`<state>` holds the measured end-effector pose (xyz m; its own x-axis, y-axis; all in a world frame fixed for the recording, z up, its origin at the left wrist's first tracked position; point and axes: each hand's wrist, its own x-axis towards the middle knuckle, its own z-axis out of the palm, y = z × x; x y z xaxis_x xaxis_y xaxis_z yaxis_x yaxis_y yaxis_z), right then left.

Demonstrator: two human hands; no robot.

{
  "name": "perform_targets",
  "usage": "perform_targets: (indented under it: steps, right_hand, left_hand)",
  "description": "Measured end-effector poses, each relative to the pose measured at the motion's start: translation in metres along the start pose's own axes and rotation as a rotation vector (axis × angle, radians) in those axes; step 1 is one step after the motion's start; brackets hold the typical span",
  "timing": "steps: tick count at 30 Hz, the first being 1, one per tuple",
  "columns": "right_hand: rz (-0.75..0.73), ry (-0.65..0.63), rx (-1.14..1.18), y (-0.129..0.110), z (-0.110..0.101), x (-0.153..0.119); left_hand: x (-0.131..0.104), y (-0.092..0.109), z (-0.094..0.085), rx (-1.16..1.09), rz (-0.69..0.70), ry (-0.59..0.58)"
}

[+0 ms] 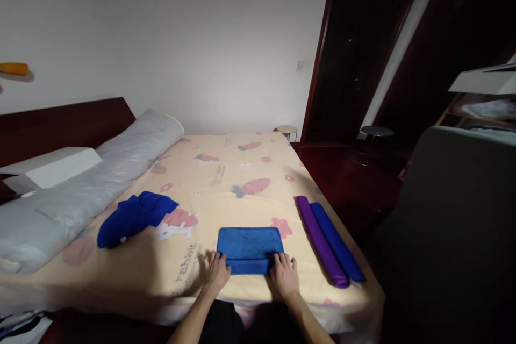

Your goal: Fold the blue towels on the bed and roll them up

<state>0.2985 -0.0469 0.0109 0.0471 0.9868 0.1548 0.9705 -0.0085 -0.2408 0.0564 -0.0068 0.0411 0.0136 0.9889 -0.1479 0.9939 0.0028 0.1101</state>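
Note:
A blue cloth point(250, 243) lies flat on the patterned bedsheet, its near part folded over in a strip. My left hand point(217, 270) grips the left end of that fold, fingers curled on its edge. At the right end, my right hand point(285, 274) holds the cloth the same way. Two rolled cloths, one purple point(320, 242) and one blue point(337, 241), lie side by side to the right. Off to the left rests a crumpled dark blue cloth point(135, 217).
A long grey bolster point(92, 183) and a white box point(60, 166) lie along the headboard side. Stools point(287, 129) stand beyond the bed's far right corner. A dark chair back or panel point(451, 226) rises at the right.

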Motion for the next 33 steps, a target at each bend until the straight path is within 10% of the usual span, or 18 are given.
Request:
perform_targets:
  steps: [7,14,20,28,33]
  right_hand:
    - [0.096,0.060,0.012,0.003,0.025,-0.009]
    - [-0.371,-0.041,0.206,-0.033,0.048,-0.005]
    - [-0.085,0.055,0.067,0.056,0.040,-0.010]
    - [-0.269,-0.019,0.197,-0.032,0.041,0.006]
    - [-0.097,0.034,0.107,0.022,0.039,0.002]
  left_hand:
    - [-0.002,-0.003,0.014,0.061,-0.148,0.115]
    - [-0.007,0.026,0.066,-0.029,0.507,0.223]
    - [0.004,-0.047,0.043,0.015,0.226,0.159]
    - [-0.004,0.027,0.063,-0.096,0.518,0.245]
    - [0.003,-0.027,0.057,-0.021,0.347,0.266]
